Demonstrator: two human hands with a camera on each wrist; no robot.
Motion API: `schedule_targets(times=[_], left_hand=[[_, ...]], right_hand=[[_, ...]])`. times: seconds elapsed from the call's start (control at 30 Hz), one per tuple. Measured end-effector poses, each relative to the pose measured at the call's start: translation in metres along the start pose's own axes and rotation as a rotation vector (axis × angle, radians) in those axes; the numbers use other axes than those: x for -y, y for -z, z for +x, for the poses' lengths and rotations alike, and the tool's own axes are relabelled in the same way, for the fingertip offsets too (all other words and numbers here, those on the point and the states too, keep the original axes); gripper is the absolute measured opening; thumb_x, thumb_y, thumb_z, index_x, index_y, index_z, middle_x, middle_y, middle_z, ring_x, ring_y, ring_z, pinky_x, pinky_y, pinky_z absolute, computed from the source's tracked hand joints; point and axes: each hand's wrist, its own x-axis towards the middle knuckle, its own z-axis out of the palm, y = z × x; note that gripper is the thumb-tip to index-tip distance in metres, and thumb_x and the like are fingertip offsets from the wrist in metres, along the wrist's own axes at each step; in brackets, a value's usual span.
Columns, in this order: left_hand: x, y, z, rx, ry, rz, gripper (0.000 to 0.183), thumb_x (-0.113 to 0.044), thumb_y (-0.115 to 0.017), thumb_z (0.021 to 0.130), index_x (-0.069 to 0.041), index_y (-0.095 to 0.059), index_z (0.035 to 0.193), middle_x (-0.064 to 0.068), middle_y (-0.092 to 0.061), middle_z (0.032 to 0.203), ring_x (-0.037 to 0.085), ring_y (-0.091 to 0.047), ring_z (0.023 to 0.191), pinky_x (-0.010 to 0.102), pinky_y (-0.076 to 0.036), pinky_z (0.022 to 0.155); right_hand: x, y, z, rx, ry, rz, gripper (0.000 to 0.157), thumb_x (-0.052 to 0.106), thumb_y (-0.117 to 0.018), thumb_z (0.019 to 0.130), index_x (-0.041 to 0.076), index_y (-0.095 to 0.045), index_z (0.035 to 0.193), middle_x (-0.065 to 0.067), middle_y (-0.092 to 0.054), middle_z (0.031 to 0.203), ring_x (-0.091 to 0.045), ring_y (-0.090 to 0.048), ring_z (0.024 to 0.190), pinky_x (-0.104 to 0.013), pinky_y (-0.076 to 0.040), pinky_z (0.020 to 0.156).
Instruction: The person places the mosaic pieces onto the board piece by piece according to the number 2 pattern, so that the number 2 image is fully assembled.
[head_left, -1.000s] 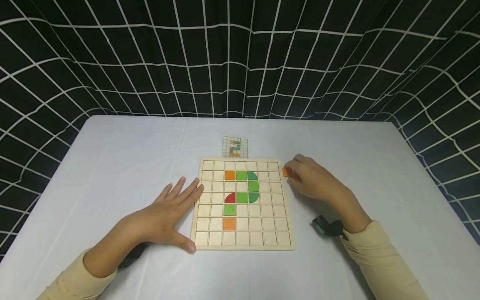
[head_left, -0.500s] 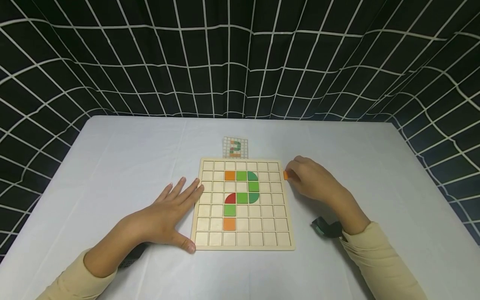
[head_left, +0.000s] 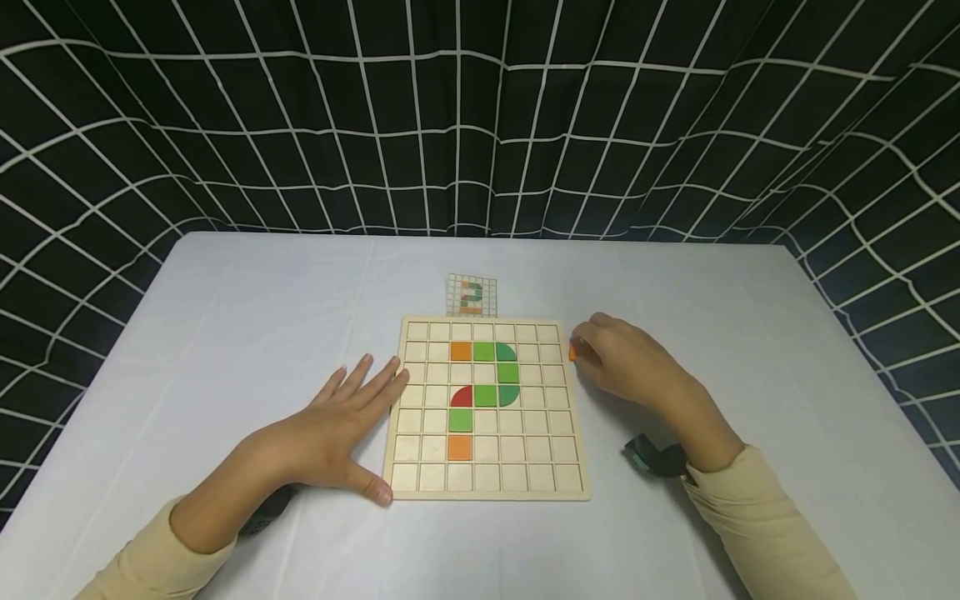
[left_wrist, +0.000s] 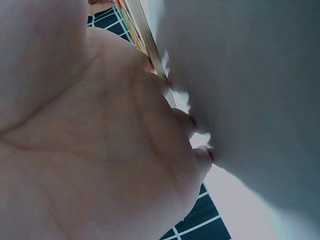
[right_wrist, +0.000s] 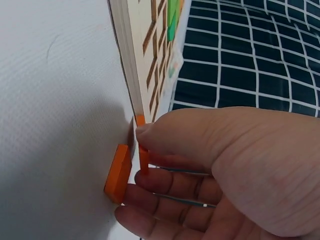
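Note:
My right hand [head_left: 630, 358] is just beyond the board's right edge, pinching an orange tile [right_wrist: 143, 157] between thumb and fingers. A second orange tile [right_wrist: 118, 174] stands tilted by the fingertips, close to the white tablecloth. Fingers spread, my left hand [head_left: 330, 433] lies along the left edge of the wooden grid board [head_left: 525, 475], fingertips and thumb at its rim. Set in the board are an orange square [head_left: 461, 351], a lower orange square [head_left: 460, 448], several green squares [head_left: 485, 396], a red quarter-round [head_left: 462, 397] and dark green quarter-rounds [head_left: 507, 396].
Behind the board lies a small pattern card [head_left: 472, 295] showing a similar coloured shape. Dark straps [head_left: 654, 457] are at the wrists. A black curtain with a white grid [head_left: 480, 125] surrounds the white-covered table [head_left: 300, 300].
My right hand has shifted slightly right, away from the board's edge, and less of the orange tile shows in the head view. The left hand and the tiles on the board stay put.

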Motion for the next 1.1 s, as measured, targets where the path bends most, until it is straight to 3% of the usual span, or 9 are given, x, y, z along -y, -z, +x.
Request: schedule_targets(times=[0.6, 0.83, 1.1], left_hand=[[0.001, 0.0, 0.0, 0.0, -0.002, 0.007, 0.139, -0.079, -0.072, 0.061, -0.009, -0.006, 0.162, 0.01, 0.004, 0.167, 0.037, 0.013, 0.15, 0.06, 0.004, 0.117], [0.001, 0.0, 0.0, -0.007, -0.013, 0.005, 0.138, -0.078, -0.072, 0.062, -0.008, -0.007, 0.162, 0.011, 0.003, 0.167, 0.039, 0.012, 0.15, 0.061, 0.004, 0.117], [0.0, 0.001, -0.001, -0.002, -0.01, 0.01, 0.138, -0.078, -0.071, 0.062, -0.008, -0.006, 0.162, 0.011, 0.003, 0.167, 0.039, 0.012, 0.15, 0.062, 0.003, 0.117]], right_hand=[[0.008, 0.009, -0.005, -0.005, 0.085, 0.084, 0.02, 0.009, -0.072, 0.09, -0.001, -0.071, 0.108, -0.003, -0.058, 0.086, -0.019, -0.05, 0.075, -0.036, -0.047, 0.067], [0.016, 0.011, -0.008, -0.006, 0.149, 0.096, 0.006, 0.004, -0.071, 0.089, 0.004, -0.072, 0.095, -0.001, -0.055, 0.08, -0.016, -0.049, 0.071, -0.032, -0.046, 0.062], [0.032, 0.011, -0.014, 0.038, 0.213, 0.071, 0.008, 0.005, -0.075, 0.085, 0.008, -0.071, 0.091, 0.003, -0.053, 0.081, -0.013, -0.047, 0.071, -0.029, -0.045, 0.063]])
